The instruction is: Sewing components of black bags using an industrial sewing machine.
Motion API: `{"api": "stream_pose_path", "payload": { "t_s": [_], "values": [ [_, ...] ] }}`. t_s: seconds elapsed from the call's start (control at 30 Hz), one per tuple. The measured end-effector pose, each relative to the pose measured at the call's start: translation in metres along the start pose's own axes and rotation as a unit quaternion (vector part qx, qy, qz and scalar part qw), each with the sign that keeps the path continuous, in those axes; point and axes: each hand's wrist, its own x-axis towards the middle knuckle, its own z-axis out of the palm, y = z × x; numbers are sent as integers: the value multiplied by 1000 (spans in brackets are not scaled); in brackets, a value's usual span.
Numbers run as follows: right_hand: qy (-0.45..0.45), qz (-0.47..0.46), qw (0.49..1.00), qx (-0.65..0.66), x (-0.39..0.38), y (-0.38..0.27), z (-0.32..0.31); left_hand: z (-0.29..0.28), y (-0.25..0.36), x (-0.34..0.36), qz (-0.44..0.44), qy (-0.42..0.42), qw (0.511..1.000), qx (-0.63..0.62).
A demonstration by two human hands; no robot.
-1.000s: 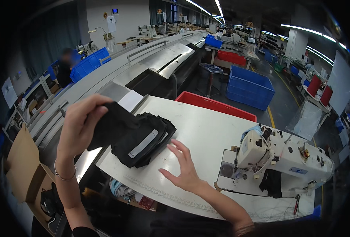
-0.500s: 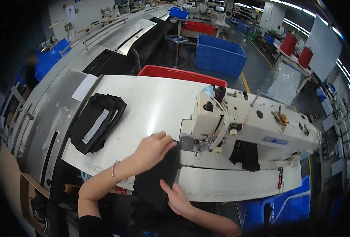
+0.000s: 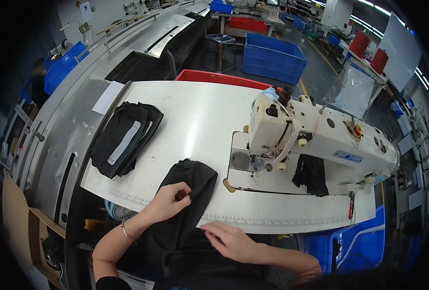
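My left hand [image 3: 171,203] is curled closed on a long black fabric piece [image 3: 199,183] that runs over the white table's front edge toward my body. My right hand [image 3: 226,241] is beside that piece's lower right, fingers loosely bent and apart. A stack of folded black pieces [image 3: 110,140] with pale strips lies on the left of the table [image 3: 200,116]. To the right stands a white sewing machine [image 3: 330,135], with a dark cloth [image 3: 309,174] under its arm and a small red-handled tool [image 3: 351,208] at its front right.
Red bin [image 3: 190,75] behind the table, large blue bin [image 3: 272,58] beyond. Metal channel [image 3: 69,130] and cardboard box [image 3: 16,217] at left. Blue bin [image 3: 369,227] below right. Red thread cones [image 3: 379,60] on another table. A person [image 3: 38,84] is at far left.
My left hand came down from over the stack with the black piece and shifted slightly lower; the piece now lies over the table edge. My right hand moved down toward my body. The view tilted down.
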Motion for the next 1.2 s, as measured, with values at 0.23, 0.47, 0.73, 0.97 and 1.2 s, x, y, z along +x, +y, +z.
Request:
{"api": "stream_pose_path", "payload": {
  "t_s": [0.23, 0.47, 0.73, 0.97, 1.2],
  "values": [
    [-11, -340, 763, -549, 72, 40, -30, -12, 43, -19, 94, 116, 977, 150],
    [64, -198, 896, -392, 89, 73, -2, 5, 74, 57, 288, 353, 738, 498],
    [13, -213, 904, -370, 8, 84, -62, 64, 34, 150, 247, 107, 910, 316],
    [-105, -162, 927, -322, 11, 93, -98, 66, 40, 204, 257, 36, 950, 176],
    [-36, -161, 899, -405, 17, 122, -98, 69, -2, 251, 263, 5, 957, 125]
  ]
}}
